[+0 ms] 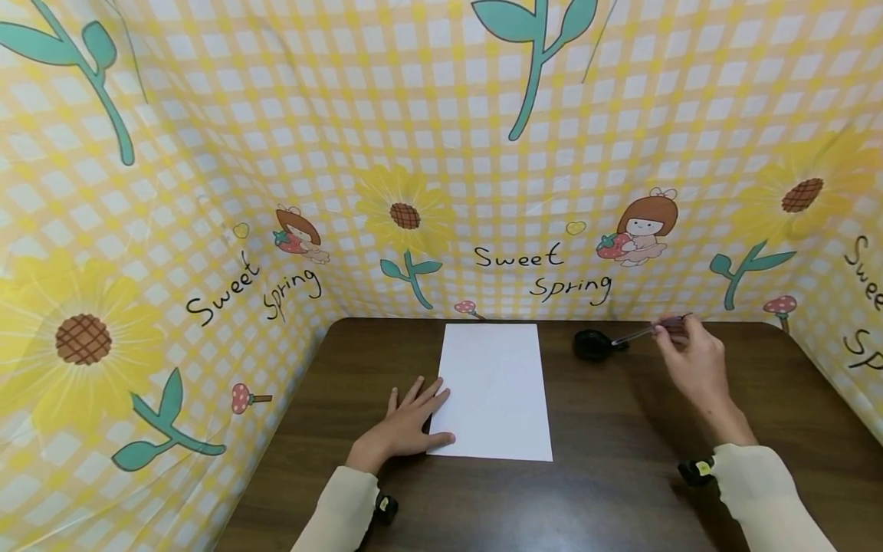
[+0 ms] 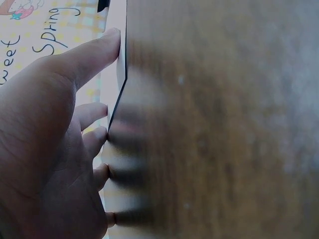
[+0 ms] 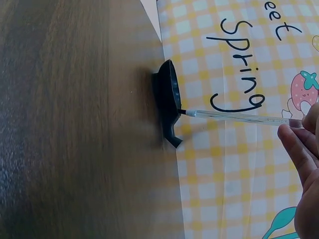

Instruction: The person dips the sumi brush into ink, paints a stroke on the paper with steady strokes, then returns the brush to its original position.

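Wood-grain tabletop (image 1: pixel 614 437) bears rectangular white paper (image 1: pixel 492 391) touched by spread left fingers (image 1: pixel 431 406); right fingers (image 3: pixel 295 149) pinch a clear, dark-tipped stick (image 3: pixel 241 117).

A checked cloth (image 1: pixel 386 100) in yellow, orange and white hangs behind the table (image 1: pixel 607 498) and along both its sides, loosely creased. Printed on it are yellow sunflowers (image 1: pixel 405 215) with brown, criss-crossed centres, green stems (image 1: pixel 534 77) with leaves, spotted red mushrooms (image 1: pixel 780 304), and brown-haired cartoon figures (image 1: pixel 647 217), each hugging a strawberry (image 1: pixel 610 248), with a small yellow heart (image 1: pixel 576 228) near each. The words "Sweet Spring" (image 1: pixel 574 287) repeat in black. The table is dark brown wood with rounded far corners and a pale glare on its near part.
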Tool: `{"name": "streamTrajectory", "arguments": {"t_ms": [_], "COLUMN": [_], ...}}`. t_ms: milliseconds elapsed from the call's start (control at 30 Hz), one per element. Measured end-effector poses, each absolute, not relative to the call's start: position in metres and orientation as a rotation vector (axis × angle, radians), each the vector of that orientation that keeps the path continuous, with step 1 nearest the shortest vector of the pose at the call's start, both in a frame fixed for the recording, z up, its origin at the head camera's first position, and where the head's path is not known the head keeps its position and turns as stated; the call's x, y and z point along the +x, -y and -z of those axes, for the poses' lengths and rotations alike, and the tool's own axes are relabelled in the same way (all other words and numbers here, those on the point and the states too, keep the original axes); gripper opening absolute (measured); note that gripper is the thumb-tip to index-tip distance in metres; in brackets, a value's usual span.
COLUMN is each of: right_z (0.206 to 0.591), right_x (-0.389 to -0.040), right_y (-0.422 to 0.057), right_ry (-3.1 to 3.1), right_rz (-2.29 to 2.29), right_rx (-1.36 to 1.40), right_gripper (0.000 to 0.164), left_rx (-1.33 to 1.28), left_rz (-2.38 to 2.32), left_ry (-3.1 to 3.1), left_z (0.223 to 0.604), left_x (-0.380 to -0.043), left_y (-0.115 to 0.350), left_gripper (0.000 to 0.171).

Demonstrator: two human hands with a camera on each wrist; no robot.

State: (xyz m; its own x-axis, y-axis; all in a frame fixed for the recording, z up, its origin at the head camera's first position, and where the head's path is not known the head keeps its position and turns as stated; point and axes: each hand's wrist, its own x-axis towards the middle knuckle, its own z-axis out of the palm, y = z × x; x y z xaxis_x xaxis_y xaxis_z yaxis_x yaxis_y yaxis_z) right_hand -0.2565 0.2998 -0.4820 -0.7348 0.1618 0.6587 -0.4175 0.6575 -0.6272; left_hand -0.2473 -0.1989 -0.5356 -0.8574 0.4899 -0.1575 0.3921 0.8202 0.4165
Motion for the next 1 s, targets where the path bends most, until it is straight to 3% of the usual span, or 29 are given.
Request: {"name": "streamTrajectory", "arguments": {"t_ms": [1000], "right_z": [0.4744], "right_x": [-0.251], "right_y": [-0.3042], "right_ry": [2.08], "right_rz": [-1.05], "right_rx": [0.211], "right_gripper": [0.017], "left_rx": [0.673], "left_rz": [-0.541], "left_ry": [-2.739], "left_z": [0.5347], "left_x": [-0.2475], "left_y": [0.1979], "left_gripper": [0.09]}}
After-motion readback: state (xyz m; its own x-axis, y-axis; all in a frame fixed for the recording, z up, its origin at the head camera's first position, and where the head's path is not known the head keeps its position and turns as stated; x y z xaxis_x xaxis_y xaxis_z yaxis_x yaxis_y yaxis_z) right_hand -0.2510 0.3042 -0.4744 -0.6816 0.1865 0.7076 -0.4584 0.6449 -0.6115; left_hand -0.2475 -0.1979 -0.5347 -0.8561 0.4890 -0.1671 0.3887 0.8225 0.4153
